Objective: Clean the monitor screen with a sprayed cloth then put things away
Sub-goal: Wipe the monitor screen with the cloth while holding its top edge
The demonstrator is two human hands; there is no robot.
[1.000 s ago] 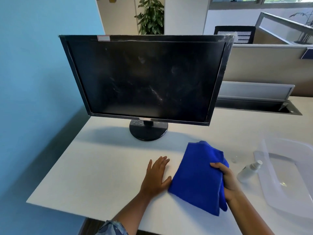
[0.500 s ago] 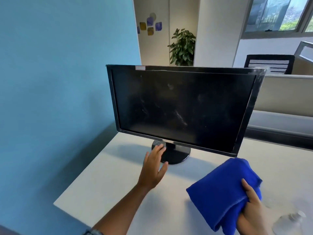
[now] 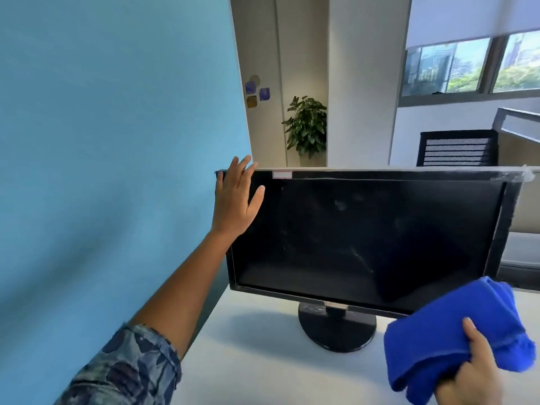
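A black monitor (image 3: pixel 365 241) stands on a round base (image 3: pixel 336 328) on the white desk (image 3: pixel 257 363); its dark screen shows smudges and streaks. My left hand (image 3: pixel 238 200) is raised at the monitor's top left corner, fingers spread, holding nothing; whether it touches the frame I cannot tell. My right hand (image 3: pixel 473 372) at the lower right grips a bunched blue cloth (image 3: pixel 447 334), held above the desk just in front of the screen's lower right corner. The spray bottle is out of view.
A blue partition wall (image 3: pixel 117 141) runs close along the left of the desk. Behind the monitor are a potted plant (image 3: pixel 306 127), a black office chair (image 3: pixel 458 149), a grey divider and windows.
My left hand rose from the desk past the monitor base up to the top left corner. My right hand lifted the blue cloth off the desk. The view tilted up; bottle and tray left the frame.
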